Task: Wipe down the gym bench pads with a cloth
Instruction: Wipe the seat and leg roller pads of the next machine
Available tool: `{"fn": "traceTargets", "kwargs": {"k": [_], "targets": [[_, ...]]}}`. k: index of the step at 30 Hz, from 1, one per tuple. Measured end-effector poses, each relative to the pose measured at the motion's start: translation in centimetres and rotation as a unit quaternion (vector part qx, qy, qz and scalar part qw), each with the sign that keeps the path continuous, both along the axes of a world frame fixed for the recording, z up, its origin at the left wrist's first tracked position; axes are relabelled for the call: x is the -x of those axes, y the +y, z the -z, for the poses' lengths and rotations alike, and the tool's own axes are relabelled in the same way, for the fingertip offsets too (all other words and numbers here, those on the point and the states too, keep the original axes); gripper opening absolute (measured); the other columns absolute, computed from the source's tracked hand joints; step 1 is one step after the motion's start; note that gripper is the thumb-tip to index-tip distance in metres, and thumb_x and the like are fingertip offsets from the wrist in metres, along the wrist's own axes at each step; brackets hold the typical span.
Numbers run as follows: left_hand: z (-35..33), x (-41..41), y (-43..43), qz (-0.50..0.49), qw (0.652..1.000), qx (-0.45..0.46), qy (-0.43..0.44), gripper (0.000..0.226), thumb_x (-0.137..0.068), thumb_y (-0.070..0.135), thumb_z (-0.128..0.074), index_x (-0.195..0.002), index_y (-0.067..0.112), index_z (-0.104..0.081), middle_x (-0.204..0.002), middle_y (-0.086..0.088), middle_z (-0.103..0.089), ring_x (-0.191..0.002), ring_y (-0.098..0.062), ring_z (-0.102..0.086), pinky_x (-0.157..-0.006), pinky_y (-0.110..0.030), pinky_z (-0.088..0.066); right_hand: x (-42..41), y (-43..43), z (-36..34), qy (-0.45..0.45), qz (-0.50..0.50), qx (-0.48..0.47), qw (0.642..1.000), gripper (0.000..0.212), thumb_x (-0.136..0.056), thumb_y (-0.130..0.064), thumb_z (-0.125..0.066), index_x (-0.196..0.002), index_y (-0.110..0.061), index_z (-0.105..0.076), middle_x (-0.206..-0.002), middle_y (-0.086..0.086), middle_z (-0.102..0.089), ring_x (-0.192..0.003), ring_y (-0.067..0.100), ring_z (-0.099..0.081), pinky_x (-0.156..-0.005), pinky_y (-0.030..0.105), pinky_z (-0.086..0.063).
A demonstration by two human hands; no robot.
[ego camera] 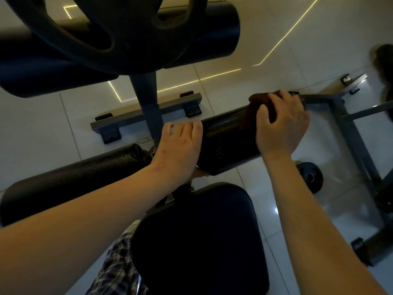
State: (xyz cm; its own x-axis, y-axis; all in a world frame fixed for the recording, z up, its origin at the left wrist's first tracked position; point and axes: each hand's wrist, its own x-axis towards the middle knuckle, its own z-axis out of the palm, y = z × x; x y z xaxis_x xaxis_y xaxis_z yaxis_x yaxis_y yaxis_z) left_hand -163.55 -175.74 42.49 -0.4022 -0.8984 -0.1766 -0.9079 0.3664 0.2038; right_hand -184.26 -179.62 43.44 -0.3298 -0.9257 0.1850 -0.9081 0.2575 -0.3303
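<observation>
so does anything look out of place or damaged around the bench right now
Only one thing: a small weight plate lies loose on the floor tiles below the roller pad that the right hand wipes with the cloth. The pads show no tears or spills, though the light is dim.

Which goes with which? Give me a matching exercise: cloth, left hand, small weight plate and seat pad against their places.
1 cloth
2 left hand
3 small weight plate
4 seat pad

A on the floor tiles
B under the right hand, on the roller pad
C bottom centre, nearest the camera
D holding the roller pad's inner end

Pairs: 1-B, 2-D, 3-A, 4-C
</observation>
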Motion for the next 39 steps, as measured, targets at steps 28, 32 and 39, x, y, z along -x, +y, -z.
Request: {"fn": "traceTargets", "kwargs": {"k": [28, 32, 39], "targets": [[-0.6, 0.0, 0.2, 0.011, 0.999, -0.018, 0.031, 0.126, -0.059, 0.07, -0.075, -0.147, -0.001, -0.018, -0.144, -0.019, -0.038, -0.13, -0.035, -0.04, -0.11, -0.048, -0.026, -1.2, 1.9, 1.2, -0.118, 0.101, 0.045, 0.987, 0.052, -0.097, -0.033, -0.025, -0.145, -0.023, -0.04, -0.159, 0.001, -0.023, -0.149, 0.022, -0.008, -0.117, 0.046, 0.004], [-1.0, 0.0, 0.2, 0.025, 0.998, -0.044, 0.038, 0.13, -0.065, 0.064, -0.075, -0.151, 0.0, -0.001, -0.155, -0.017, -0.022, -0.141, -0.033, -0.025, -0.116, -0.045, -0.017, -3.6, 3.5, 1.6, -0.202, 0.12, 0.064, 0.97, 0.053, -0.098, -0.034, -0.023, -0.151, -0.026, -0.029, -0.162, -0.003, -0.007, -0.149, 0.018, 0.006, -0.12, 0.048, 0.006], [-0.9, -0.1, 0.1, 0.078, 0.997, -0.011, 0.006, 0.132, -0.062, 0.059, -0.08, -0.148, 0.006, 0.005, -0.158, -0.02, -0.013, -0.146, -0.034, -0.017, -0.117, -0.052, -0.014, -7.2, 4.9, 1.5, -0.312, 0.156, 0.105, 0.931, 0.053, -0.099, -0.031, -0.026, -0.151, -0.028, -0.021, -0.155, -0.018, 0.004, -0.145, 0.007, 0.015, -0.121, 0.041, 0.004]]}}
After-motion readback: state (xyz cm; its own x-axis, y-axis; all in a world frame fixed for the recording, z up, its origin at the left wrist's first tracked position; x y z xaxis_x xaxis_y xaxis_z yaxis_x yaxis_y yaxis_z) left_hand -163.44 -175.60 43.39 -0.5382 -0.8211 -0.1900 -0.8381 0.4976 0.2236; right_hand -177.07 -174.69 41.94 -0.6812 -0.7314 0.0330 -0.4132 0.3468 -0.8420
